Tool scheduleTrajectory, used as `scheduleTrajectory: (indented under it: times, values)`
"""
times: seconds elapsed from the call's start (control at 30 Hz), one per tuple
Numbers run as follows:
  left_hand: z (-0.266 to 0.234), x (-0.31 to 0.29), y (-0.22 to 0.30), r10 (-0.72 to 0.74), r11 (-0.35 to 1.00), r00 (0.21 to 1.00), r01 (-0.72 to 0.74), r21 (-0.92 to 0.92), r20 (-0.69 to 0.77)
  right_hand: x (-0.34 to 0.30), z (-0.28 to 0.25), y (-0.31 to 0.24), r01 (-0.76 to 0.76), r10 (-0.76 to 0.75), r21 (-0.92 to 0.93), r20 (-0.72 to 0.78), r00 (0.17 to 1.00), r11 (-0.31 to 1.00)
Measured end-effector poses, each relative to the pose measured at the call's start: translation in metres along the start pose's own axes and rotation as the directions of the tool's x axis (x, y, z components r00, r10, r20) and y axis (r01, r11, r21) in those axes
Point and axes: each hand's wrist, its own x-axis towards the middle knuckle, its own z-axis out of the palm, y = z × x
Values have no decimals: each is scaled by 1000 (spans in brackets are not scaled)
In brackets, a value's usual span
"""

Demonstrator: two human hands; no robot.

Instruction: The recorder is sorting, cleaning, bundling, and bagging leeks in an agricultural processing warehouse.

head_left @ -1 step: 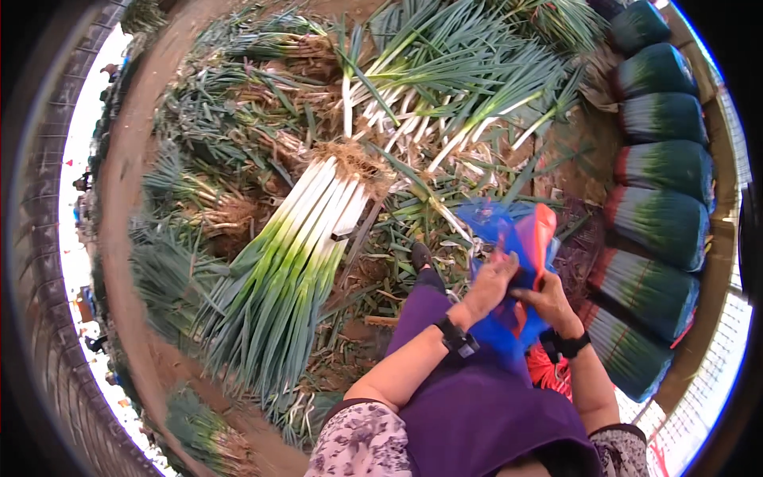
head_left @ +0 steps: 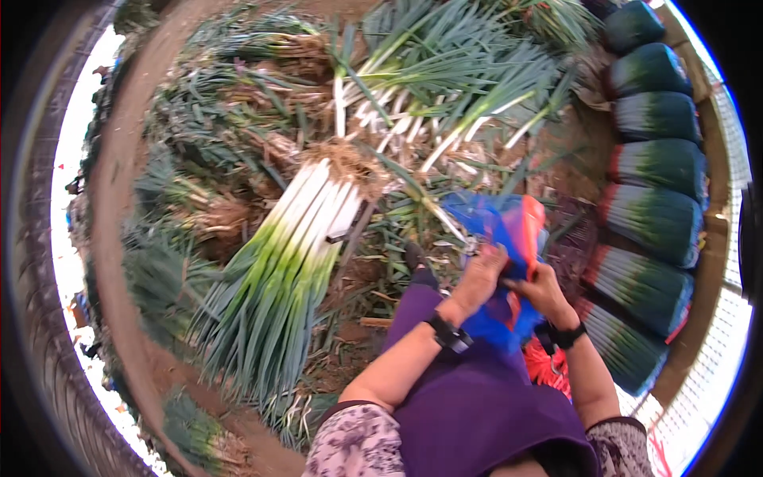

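A crumpled blue mesh bag (head_left: 486, 219) with an orange-red part is bunched up before my lap. My left hand (head_left: 481, 274) pinches it from the left, fingers closed on the fabric. My right hand (head_left: 544, 294) grips it from the right, just below the orange part. Left of my hands lies a thick bundle of leeks (head_left: 310, 230), roots away from me and green leaves toward me. Its white stems rest by a dark narrow bar (head_left: 354, 230).
Loose leeks (head_left: 445, 71) are heaped at the far side, with more along the left. A row of bagged leek bundles (head_left: 656, 222) lines the right edge. Red string (head_left: 548, 366) lies beside my right forearm. Leaf scraps (head_left: 342, 334) cover the soil.
The view has shifted slightly. Both hands still hold the mesh bag, whose orange part has turned and spread a little. The leek bundle lies as before.
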Motion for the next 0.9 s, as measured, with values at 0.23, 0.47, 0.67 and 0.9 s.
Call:
scheduleTrajectory:
  times: [0.23,0.47,0.67,0.9]
  values:
    - [-106,32,74,-201,913,976,156,-377,-82,116,39,-61,155,-156,16,122,980,988]
    - [-158,55,88,-123,854,963,-20,-521,-238,203,41,-99,84,-42,-182,227,973,980]
    - [-186,64,76,-167,825,877,-127,-552,-450,305,20,-101,302,-263,-422,150,953,855]
    - [-167,77,31,97,989,904,-135,-61,-417,406,-32,-127,221,-333,-874,73,940,433]
